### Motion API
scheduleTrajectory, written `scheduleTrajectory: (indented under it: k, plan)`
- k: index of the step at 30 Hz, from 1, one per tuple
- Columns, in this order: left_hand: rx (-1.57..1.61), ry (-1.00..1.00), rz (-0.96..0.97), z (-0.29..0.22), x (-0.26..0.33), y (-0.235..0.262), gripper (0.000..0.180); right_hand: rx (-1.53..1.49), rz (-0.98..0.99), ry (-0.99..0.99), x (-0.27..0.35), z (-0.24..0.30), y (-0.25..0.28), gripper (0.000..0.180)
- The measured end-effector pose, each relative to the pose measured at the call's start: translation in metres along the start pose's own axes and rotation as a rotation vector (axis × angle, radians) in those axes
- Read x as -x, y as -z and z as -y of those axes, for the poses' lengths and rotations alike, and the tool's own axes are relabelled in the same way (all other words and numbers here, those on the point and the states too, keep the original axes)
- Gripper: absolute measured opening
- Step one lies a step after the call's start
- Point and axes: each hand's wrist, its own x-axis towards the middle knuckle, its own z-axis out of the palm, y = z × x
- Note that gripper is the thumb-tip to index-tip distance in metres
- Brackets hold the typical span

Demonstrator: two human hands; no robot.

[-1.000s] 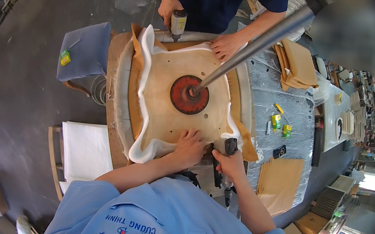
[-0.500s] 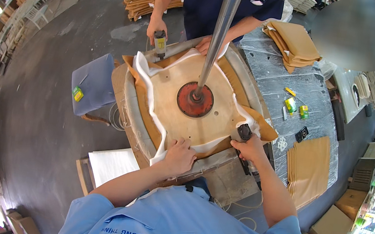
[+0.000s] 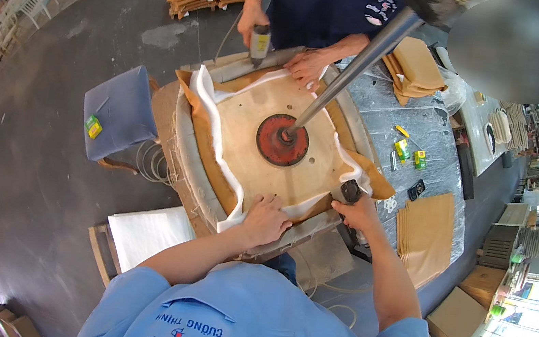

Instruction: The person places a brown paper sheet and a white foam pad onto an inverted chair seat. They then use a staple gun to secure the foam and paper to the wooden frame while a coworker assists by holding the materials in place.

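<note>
In the middle lies a pale plywood seat panel, underside up, pressed by a round red disc on a metal rod. White padding and a tan cover stick up around its edges, inside a grey padded rim. My left hand is closed over the near edge, fingertips on the wood, gripping the folded cover and padding. In my right hand is a staple gun, its dark top at the near right corner; its nose is hidden.
Across the panel, a co-worker's hand holds another staple gun; their other hand presses the far edge. A plastic-covered table with tan covers stands right. At left are a blue padded seat and coiled hose.
The co-worker's staple gun has shifted right along the far edge, and their other hand has moved further onto the panel. My view has turned slightly; both my hands keep their places.
</note>
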Motion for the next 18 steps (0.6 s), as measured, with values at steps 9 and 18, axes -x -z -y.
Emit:
scheduleTrajectory:
  k: [9, 18]
  plan:
    - [0.151, 0.103, -0.159, 0.006, -0.001, -0.011, 0.021, -0.326, 0.197, -0.057, 0.059, 0.008, -0.032, 0.026]
    - [0.192, 0.170, -0.234, 0.003, -0.007, -0.017, 0.018, -0.290, 0.221, -0.096, 0.067, 0.020, -0.069, 0.021]
